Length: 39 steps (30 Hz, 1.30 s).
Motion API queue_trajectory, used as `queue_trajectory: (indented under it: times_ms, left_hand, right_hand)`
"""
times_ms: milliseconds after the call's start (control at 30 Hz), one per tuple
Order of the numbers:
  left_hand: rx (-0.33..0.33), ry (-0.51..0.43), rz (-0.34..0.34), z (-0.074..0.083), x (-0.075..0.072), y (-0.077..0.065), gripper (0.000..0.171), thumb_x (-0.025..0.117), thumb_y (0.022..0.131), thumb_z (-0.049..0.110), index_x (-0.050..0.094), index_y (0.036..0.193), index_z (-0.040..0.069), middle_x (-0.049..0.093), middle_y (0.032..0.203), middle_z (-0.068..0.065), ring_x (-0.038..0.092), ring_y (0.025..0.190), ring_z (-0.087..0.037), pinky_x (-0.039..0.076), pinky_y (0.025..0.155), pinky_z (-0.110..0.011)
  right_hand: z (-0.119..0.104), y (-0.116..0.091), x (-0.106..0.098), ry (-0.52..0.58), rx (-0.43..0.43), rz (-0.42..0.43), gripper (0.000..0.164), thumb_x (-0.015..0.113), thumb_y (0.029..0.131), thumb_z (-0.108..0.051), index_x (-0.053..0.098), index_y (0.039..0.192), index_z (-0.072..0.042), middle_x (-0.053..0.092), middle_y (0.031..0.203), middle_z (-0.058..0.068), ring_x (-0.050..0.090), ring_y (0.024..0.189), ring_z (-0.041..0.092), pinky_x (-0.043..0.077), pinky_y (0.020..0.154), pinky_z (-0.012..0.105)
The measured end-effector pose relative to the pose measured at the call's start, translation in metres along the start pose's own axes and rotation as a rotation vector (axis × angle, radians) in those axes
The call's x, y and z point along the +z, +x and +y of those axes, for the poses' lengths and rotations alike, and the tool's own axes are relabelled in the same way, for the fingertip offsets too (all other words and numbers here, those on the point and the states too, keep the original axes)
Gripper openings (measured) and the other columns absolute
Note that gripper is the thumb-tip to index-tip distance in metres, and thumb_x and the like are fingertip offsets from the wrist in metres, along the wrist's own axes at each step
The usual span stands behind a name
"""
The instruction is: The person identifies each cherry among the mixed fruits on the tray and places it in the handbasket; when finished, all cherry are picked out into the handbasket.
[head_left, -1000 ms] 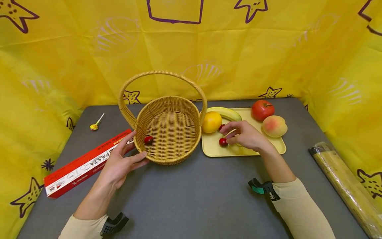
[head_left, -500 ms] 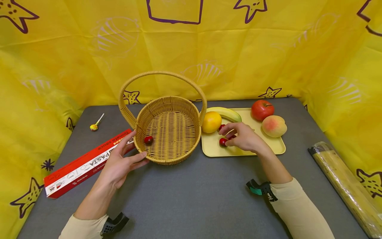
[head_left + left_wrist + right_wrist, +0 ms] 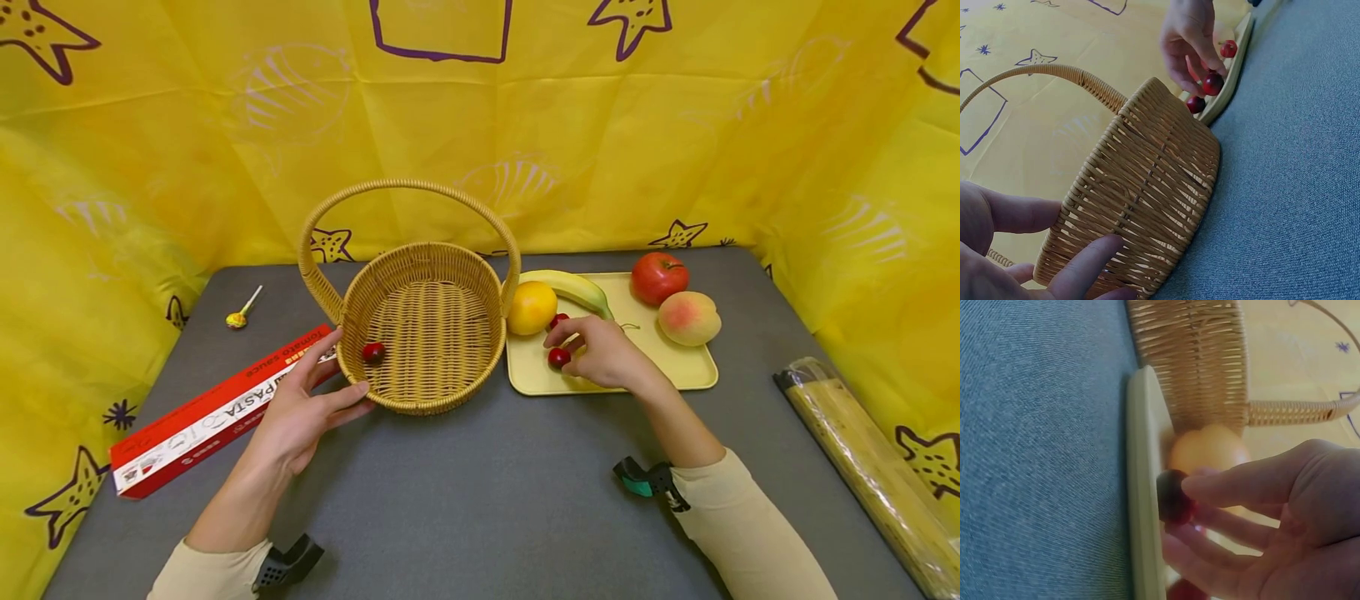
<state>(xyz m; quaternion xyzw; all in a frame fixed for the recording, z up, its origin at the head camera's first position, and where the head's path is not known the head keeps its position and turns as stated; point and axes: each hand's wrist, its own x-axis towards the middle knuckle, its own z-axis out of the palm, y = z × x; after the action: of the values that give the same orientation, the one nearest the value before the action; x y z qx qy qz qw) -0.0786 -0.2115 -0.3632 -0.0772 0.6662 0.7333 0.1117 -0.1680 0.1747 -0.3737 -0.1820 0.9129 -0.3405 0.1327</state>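
My left hand (image 3: 300, 417) rests spread fingers (image 3: 1088, 265) against the near-left outer wall of a wicker basket (image 3: 432, 407). One dark red cherry (image 3: 373, 352) lies inside the basket. To its right, my right hand (image 3: 603, 354) reaches over a pale yellow tray (image 3: 536, 386). Thumb and fingers pinch a cherry (image 3: 1175, 497) low at the tray's near-left part. Another cherry (image 3: 558, 320) lies beside the orange (image 3: 532, 307). In the left wrist view a further cherry (image 3: 1229, 49) shows behind the right hand; the head view hides it.
A banana (image 3: 573, 288), a red tomato-like fruit (image 3: 660, 278) and a peach (image 3: 688, 318) share the tray. Left of the basket are a red pasta box (image 3: 225, 412) and a lollipop (image 3: 237, 319). A long clear-wrapped yellowish package (image 3: 862, 467) lies at the right edge.
My right hand has moved slightly left and nearer, its thumb and fingers closing about the near cherry, which has barely shifted. The left hand and basket stay in place.
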Motion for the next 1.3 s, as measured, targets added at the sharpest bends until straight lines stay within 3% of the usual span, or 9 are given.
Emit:
queue_trajectory:
  times_ms: [167,600,1033,1300]
  left_hand:
    - [-0.002,0.008,0.0,0.0,0.0,0.0,0.087,0.072,0.085,0.003,0.024,0.153,0.028,0.025,0.146,-0.022,0.06,0.111,-0.032,0.054,0.085,-0.048]
    - [0.003,0.019,0.004,0.0,0.0,0.0,0.087,0.072,0.085,0.003,0.023,0.153,0.028,0.025,0.146,-0.023,0.06,0.11,-0.032,0.054,0.085,-0.048]
    - [0.0,0.018,0.0,0.0,-0.001,0.001,0.087,0.072,0.085,0.004,0.023,0.153,0.029,0.025,0.146,-0.022,0.059,0.111,-0.032,0.054,0.085,-0.047]
    - [0.01,0.013,0.0,-0.001,-0.001,0.001,0.087,0.072,0.084,0.004,0.023,0.153,0.028,0.026,0.145,-0.022,0.06,0.11,-0.032,0.055,0.085,-0.048]
  right_hand:
    - [0.002,0.001,0.002,-0.031,-0.026,0.001,0.038,0.072,0.066,0.007,0.071,0.098,-0.013,0.069,0.097,0.003,0.064,0.084,0.025,0.051,0.061,0.028]
    - [0.005,0.002,0.003,-0.032,0.007,-0.002,0.035,0.073,0.068,0.005,0.072,0.097,-0.015,0.069,0.095,0.002,0.063,0.083,0.023,0.05,0.06,0.027]
    - [0.011,0.002,-0.001,0.164,0.032,-0.037,0.031,0.076,0.071,0.004,0.073,0.099,-0.009,0.071,0.095,0.007,0.064,0.083,0.024,0.053,0.065,0.03]
    - [0.012,0.002,-0.006,0.237,0.078,-0.056,0.031,0.079,0.073,-0.002,0.074,0.102,-0.011,0.07,0.098,0.008,0.062,0.084,0.026,0.053,0.067,0.029]
